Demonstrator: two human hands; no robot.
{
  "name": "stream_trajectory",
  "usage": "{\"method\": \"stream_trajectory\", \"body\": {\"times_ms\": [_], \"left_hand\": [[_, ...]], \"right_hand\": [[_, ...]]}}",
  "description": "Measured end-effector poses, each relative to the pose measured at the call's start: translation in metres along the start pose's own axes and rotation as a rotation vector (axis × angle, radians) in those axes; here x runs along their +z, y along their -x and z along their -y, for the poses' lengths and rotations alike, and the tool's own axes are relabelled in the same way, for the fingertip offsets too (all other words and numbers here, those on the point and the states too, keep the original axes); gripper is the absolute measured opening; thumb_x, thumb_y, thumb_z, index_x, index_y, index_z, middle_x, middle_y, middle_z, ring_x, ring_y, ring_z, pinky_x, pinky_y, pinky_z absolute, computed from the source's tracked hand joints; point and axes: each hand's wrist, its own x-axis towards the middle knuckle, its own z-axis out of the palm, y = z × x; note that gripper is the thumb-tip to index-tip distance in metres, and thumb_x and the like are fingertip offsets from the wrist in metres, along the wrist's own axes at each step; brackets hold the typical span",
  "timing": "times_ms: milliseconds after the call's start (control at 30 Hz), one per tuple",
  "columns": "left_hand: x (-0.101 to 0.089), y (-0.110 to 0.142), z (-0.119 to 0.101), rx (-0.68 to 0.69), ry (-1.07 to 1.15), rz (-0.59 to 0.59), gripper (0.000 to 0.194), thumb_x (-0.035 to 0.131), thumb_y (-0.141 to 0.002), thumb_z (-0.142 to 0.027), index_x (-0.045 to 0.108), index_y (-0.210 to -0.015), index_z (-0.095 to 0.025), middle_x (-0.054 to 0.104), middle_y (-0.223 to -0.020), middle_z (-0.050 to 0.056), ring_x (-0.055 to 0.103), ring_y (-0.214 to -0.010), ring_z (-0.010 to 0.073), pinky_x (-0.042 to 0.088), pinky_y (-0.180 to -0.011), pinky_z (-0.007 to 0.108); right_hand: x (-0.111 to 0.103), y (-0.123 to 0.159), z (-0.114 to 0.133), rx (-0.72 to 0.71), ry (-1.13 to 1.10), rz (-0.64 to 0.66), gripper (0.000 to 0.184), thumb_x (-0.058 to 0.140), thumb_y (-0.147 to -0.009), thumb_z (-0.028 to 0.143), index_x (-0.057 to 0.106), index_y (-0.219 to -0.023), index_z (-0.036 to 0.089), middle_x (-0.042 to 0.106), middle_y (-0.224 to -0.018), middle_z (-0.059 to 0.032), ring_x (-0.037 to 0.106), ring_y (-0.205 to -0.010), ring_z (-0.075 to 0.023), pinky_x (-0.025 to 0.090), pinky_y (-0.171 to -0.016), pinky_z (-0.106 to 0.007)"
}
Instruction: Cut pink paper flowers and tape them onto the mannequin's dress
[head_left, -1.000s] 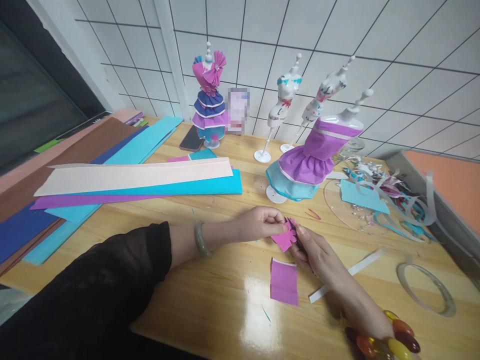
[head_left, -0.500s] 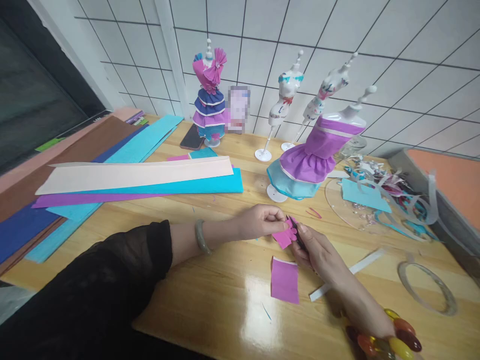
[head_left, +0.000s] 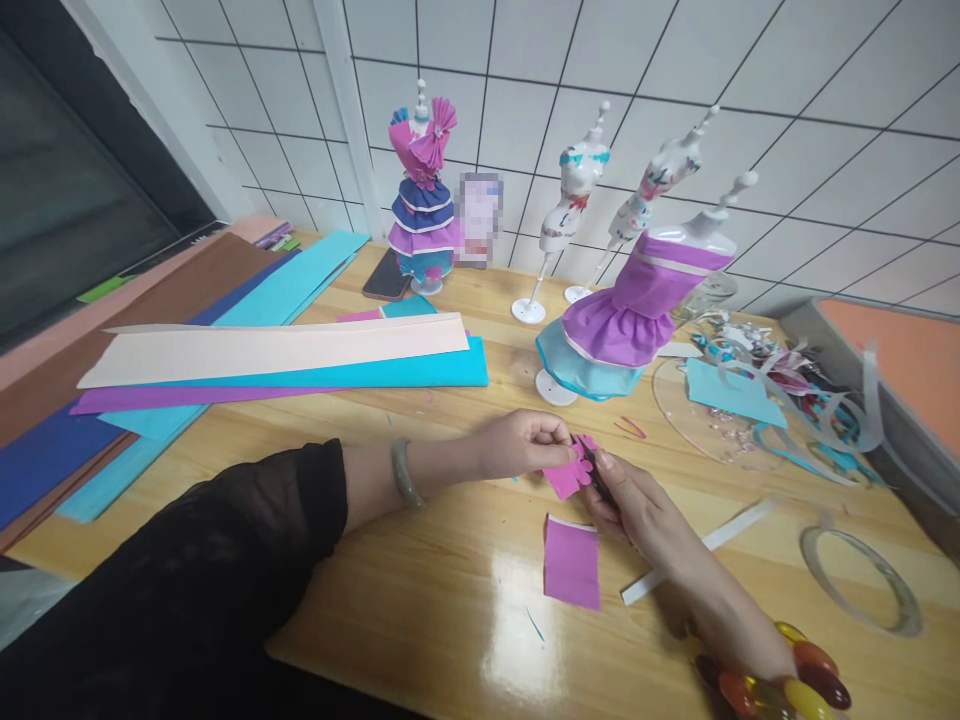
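My left hand [head_left: 531,442] pinches a pink piece of crepe paper [head_left: 564,482], whose edge is cut into rounded, petal-like lobes. Wrapped around small black scissors [head_left: 598,478], my right hand [head_left: 634,495] has the blades up against the paper's right side. The two hands almost meet above the wooden table [head_left: 420,610]. Just below them lies a purple paper rectangle [head_left: 571,562] with a white top edge. Behind the hands stands a mannequin in a purple and light blue paper dress [head_left: 630,310].
Long folded paper strips [head_left: 285,350] cover the left side. At the back are a dressed mannequin [head_left: 424,220] and two bare-stand mannequins [head_left: 576,205]. On the right lie a tape ring [head_left: 859,580], a white strip [head_left: 697,550], a clear plate [head_left: 675,420] with scraps, and a grey bin [head_left: 885,400].
The scissor blades, apart before, have come together at the pink paper. Both hands keep nearly the same place, and the whole view has shifted very slightly.
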Motion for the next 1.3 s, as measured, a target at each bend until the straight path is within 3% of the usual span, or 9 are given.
{"method": "stream_trajectory", "body": {"times_ms": [433,667,933,1300], "left_hand": [[-0.0042,-0.0018,0.0013,-0.005,-0.034,0.025,0.031,0.061,-0.075,-0.044,0.052,-0.076,-0.014,0.053,-0.068,-0.001,0.048,-0.058,0.0067,0.04,-0.053,0.02],[-0.0046,-0.0022,0.0012,0.016,-0.019,-0.008,0.029,0.062,-0.075,-0.041,0.053,-0.08,-0.014,0.058,-0.071,0.001,0.051,-0.06,0.0078,0.04,-0.055,0.021],[-0.0046,-0.0032,0.0019,0.069,-0.014,-0.06,0.024,0.061,-0.076,-0.036,0.053,-0.079,-0.014,0.057,-0.07,0.002,0.051,-0.062,0.0075,0.039,-0.057,0.021],[-0.0052,-0.0013,-0.0003,0.073,0.025,-0.095,0.028,0.063,-0.075,-0.039,0.053,-0.081,-0.014,0.06,-0.074,0.003,0.055,-0.067,0.0085,0.041,-0.063,0.022]], "right_hand": [[-0.0008,-0.0009,0.0019,-0.015,0.085,-0.011,0.047,0.028,-0.092,0.054,0.036,-0.06,0.021,0.034,-0.051,0.0049,0.03,-0.046,-0.0093,0.026,-0.047,-0.025],[-0.0017,-0.001,0.0042,-0.023,0.087,-0.042,0.047,0.029,-0.091,0.056,0.037,-0.062,0.021,0.033,-0.051,0.0052,0.03,-0.046,-0.0098,0.026,-0.046,-0.025],[-0.0021,-0.002,0.002,-0.014,0.049,-0.021,0.041,0.029,-0.092,0.054,0.045,-0.078,0.02,0.033,-0.051,0.0069,0.028,-0.045,-0.0094,0.025,-0.045,-0.024],[-0.0028,-0.0002,0.0049,0.003,0.05,-0.025,0.044,0.03,-0.089,0.06,0.045,-0.078,0.02,0.032,-0.051,0.0064,0.028,-0.045,-0.0102,0.024,-0.045,-0.025]]}}
